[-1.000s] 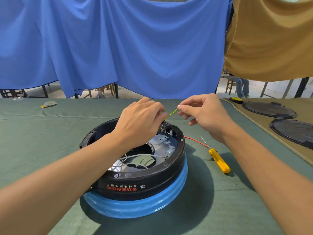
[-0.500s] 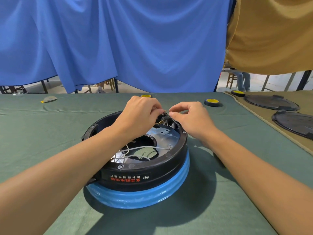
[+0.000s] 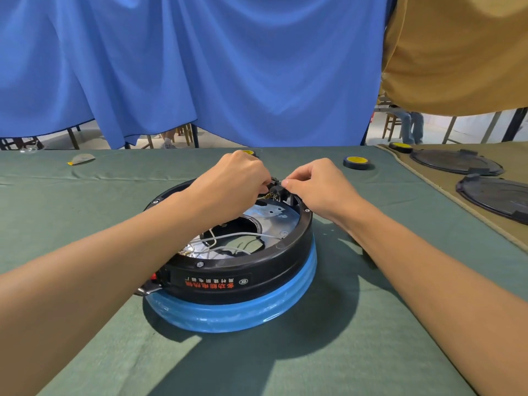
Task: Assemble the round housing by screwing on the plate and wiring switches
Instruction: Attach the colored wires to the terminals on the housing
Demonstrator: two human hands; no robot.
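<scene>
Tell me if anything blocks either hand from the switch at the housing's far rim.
Nothing visible does. The left hand and right hand pinch at the black switch on the far rim of the housing, fingertips on it. The white wires lie lower inside, nearer the camera, out of the way.

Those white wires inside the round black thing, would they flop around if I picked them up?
Probably floppy: the white wires sag in loose curves across the hole in the metal plate. They look thin, so they are likely very light. Their ends seem tucked in near the rim of the black housing, so they may not lift far.
</scene>
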